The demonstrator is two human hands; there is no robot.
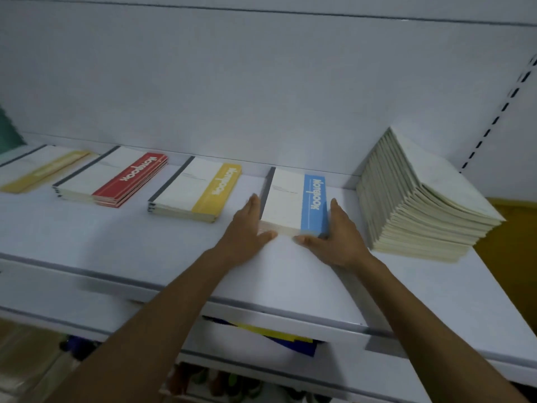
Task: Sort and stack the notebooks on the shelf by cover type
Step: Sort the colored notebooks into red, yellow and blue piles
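Left hand [247, 228] presses flat against the blue notebook stack's [290, 199] left side, right hand [337, 237] flat against its right, fingers straight on both.

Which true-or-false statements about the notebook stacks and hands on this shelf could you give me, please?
1. The left hand and right hand flank the blue-band stack. True.
2. The red stack lies right of the blue one. False: the red-band stack lies to its left.
3. The plain stack at far right is the tallest. True.
4. The left hand grips a yellow notebook. False: it touches only the blue-band stack.
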